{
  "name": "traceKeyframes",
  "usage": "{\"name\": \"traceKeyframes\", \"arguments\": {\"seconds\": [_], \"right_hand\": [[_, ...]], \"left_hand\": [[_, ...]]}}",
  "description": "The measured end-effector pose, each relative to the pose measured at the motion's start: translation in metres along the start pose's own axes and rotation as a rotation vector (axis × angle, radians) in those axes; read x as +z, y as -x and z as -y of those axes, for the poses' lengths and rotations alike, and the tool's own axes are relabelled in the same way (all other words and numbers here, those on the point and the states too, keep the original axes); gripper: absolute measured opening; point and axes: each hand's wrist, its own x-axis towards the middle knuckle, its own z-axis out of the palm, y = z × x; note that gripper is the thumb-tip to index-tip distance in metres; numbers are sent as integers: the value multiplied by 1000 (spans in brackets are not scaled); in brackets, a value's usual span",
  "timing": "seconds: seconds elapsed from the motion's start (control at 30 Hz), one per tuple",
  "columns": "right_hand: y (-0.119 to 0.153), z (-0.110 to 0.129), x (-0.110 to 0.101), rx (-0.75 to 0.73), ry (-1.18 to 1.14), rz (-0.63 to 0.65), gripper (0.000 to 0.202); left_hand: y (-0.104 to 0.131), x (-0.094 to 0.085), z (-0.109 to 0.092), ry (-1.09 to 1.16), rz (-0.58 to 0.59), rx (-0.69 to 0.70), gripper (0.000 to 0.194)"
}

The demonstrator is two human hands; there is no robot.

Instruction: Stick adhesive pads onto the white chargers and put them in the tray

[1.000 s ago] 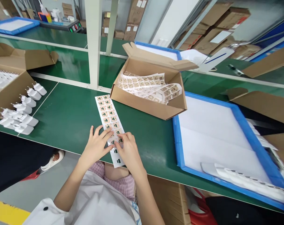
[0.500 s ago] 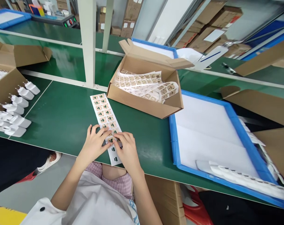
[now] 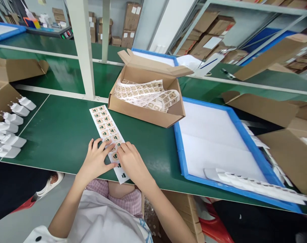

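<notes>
The table (image 3: 54,135) is green. The sheet (image 3: 103,123) is white with two rows of tan shapes, each with dark green bits. The box (image 3: 143,113) is brown. The tray (image 3: 214,138) is white with a blue rim. The plugs (image 3: 13,118) are white. The shorts (image 3: 128,202) have pink and white checks.

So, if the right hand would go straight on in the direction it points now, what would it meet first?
Probably the fingers of the left hand, just ahead of the right hand over the sticker sheet; their exact height is unclear.
</notes>
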Motion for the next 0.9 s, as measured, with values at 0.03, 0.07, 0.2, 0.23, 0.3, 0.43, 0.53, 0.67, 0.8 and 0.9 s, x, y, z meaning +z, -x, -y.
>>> {"name": "traceKeyframes", "arguments": {"seconds": [0.03, 0.07, 0.2, 0.23, 0.3, 0.43, 0.53, 0.67, 0.8, 0.9], "right_hand": [[1, 1, -3, -19, 20, 5, 18], [2, 3, -5, -37, 36, 8, 18], [10, 6, -18, -99, 79, -1, 17], [14, 5, -21, -108, 86, -14, 17], [22, 1, -28, -103, 54, -55, 19], [46, -18, -26, 71, -483, -132, 23], [65, -33, -3, 312, -1028, -154, 32], [81, -42, 25, 611, -1494, -188, 47], [82, -45, 26, 742, -1632, -204, 48], [80, -47, 16, 723, -1663, -200, 47]], "left_hand": [[0, -1, 0, 3, 8, -4, 67], [0, -2, 0, 7, 17, -9, 69], [-2, -4, 2, 25, 65, -26, 72], [-2, -4, 2, 30, 74, -31, 74], [-3, -2, 1, 40, 88, -41, 77], [3, -2, 0, 83, 48, -9, 86], [23, -17, 21, 101, -139, -23, 75], [79, -63, 76, -166, -681, -688, 34], [122, -108, 127, -237, -822, -1012, 63], [130, -128, 146, -142, -775, -1086, 45]]}}
